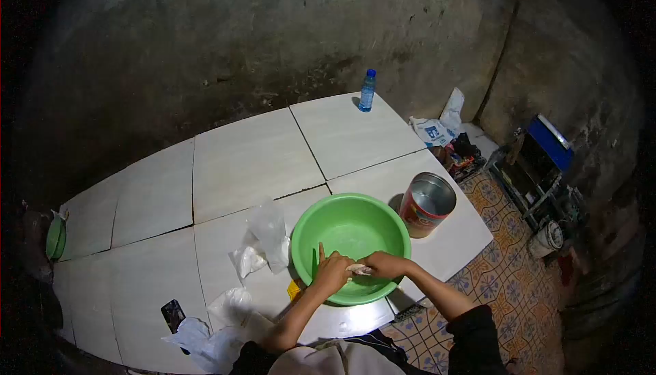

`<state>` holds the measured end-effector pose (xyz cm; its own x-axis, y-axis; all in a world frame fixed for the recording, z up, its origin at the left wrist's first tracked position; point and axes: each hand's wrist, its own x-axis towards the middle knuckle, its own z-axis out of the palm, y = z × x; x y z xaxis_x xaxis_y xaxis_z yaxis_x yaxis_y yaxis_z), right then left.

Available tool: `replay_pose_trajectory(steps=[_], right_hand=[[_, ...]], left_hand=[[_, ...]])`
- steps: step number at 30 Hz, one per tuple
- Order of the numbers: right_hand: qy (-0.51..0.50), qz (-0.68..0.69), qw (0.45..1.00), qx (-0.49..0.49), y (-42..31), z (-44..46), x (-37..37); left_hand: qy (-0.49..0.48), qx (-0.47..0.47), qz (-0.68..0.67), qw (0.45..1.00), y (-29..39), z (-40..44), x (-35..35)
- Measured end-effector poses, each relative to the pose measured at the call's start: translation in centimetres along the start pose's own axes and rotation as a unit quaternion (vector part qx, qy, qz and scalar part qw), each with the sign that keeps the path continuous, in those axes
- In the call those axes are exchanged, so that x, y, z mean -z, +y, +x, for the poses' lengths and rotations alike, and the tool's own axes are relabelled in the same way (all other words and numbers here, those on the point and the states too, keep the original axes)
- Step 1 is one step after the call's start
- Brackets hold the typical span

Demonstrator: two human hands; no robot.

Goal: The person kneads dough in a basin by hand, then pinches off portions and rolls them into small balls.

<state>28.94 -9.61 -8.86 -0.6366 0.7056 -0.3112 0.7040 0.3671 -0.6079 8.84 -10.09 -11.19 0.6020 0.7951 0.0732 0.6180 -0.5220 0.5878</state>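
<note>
Over the near part of a wide green basin, my two hands come together. A small pale, dough-like lump shows between them; its exact kind is unclear. My left hand is closed at one end of the lump, with one finger sticking out away from me. From the other side my right hand is closed on the lump, its fingers curled and partly hidden. A thin whitish film coats the basin floor.
Right of the basin stands an open metal tin. Clear plastic bags with white contents lie left, near a yellow packet and a phone. A water bottle stands at the tiled table's far corner.
</note>
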Motion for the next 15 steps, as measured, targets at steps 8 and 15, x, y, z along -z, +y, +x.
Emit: replay_pose_trajectory(steps=[8,15], right_hand=[[0.063,0.336,0.939,0.029,2.0,-0.8,-2.5],[0.112,0.461,0.877,0.074,0.7,-2.2,-1.5]], left_hand=[[0.038,0.017,0.021,0.999,-0.7,0.7,-2.0],[0.024,0.026,0.051,0.998,-0.9,0.6,-1.9]])
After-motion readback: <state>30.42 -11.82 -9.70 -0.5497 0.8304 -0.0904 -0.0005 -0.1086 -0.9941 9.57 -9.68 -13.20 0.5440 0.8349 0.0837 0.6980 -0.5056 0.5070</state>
